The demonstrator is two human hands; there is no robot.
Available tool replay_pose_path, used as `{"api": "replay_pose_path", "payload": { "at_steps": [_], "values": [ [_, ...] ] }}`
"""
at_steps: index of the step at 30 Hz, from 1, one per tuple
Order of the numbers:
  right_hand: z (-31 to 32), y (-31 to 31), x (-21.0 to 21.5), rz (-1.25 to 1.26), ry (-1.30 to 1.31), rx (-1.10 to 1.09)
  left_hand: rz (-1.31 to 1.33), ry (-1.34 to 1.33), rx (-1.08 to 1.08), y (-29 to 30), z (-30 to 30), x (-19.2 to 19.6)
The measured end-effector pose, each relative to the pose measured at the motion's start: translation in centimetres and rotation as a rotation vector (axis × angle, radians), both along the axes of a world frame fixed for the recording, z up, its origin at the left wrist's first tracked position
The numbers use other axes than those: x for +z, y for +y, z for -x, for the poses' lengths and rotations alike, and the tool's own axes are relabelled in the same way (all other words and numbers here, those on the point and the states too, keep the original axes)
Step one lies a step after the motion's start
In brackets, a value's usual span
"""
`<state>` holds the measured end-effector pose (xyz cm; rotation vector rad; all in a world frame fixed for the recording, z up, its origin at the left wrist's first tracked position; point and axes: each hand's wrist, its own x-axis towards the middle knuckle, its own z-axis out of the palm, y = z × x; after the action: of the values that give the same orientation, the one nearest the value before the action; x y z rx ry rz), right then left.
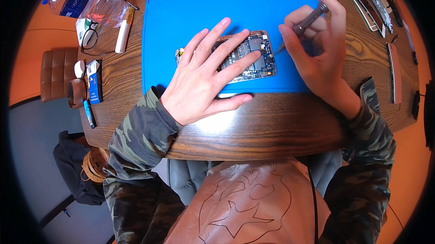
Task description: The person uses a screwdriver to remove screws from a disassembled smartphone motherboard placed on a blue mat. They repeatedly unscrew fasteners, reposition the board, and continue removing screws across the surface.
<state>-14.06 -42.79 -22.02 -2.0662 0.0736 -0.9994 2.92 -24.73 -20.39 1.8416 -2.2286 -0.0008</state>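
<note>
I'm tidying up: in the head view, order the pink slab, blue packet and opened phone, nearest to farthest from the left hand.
1. Opened phone, partly under the left hand.
2. Blue packet, off to its left.
3. Pink slab, farther off, right.

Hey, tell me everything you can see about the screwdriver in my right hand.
The screwdriver is slim and dark grey, metallic-looking, with a blunt upper end and a thin shaft narrowing to its tip. The right hand grips it with thumb and fingers. It slants above the blue mat, tip toward the right edge of the opened phone; whether the tip touches anything, I can't tell.
</note>
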Motion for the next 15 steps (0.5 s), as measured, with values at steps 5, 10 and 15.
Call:
{"api": "replay_pose_path", "payload": {
  "at_steps": [5, 10, 15],
  "values": [
    [-0.04, 0.03, -0.09, 0.022, 0.019, -0.001, 0.022, 0.002, -0.015, -0.09, -0.14, 0.07],
    [-0.16, 0.07, -0.13, 0.014, 0.029, 0.029, 0.030, 0.040, -0.025, -0.10, -0.20, 0.08],
    [-0.18, 0.07, -0.27, -0.012, 0.026, 0.029, 0.075, 0.148, -0.013, -0.14, -0.60, 0.09]
  ]
}}
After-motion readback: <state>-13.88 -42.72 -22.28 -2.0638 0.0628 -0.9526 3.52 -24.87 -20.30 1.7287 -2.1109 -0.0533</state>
